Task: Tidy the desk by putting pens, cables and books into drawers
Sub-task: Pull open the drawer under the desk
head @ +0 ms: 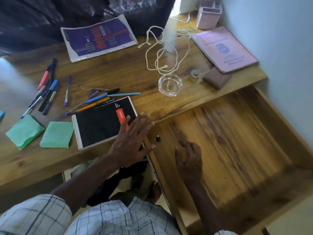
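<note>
1. The left hand (132,143) lies flat with its fingers straight and spread. It grips nothing. Its palm covers the near right corner of a black spiral notebook (100,124), and its fingertips reach the front edge of the desk (122,72).
2. The right hand (189,161) is down inside the pulled-out drawer (245,141). Its fingers are loosely bent with the tips on the wooden floor, and it holds nothing.
3. The notebook carries a red label with white lettering, which is too blurred to read.
4. A small black item (158,138) sits in the drawer near its left wall, just beyond the right hand.
5. Pens (53,83) are scattered over the left part of the desk. More of them are fanned out just behind the notebook.
6. A purple book (100,38) lies at the far edge. Its big lettering is upside down from here and seems to read "un", "defeat", "ed".
7. White cables (165,66) are looped loosely on the far middle of the desk.
8. A pink booklet (225,48) with a blue emblem rests toward the far right corner. Its print is unreadable.
9. A glass ashtray (170,84) stands near the front edge above the drawer, and a brown wallet (216,78) lies to its right.
10. Two green folded sheets (56,134) lie by the front edge, left of the notebook.
</note>
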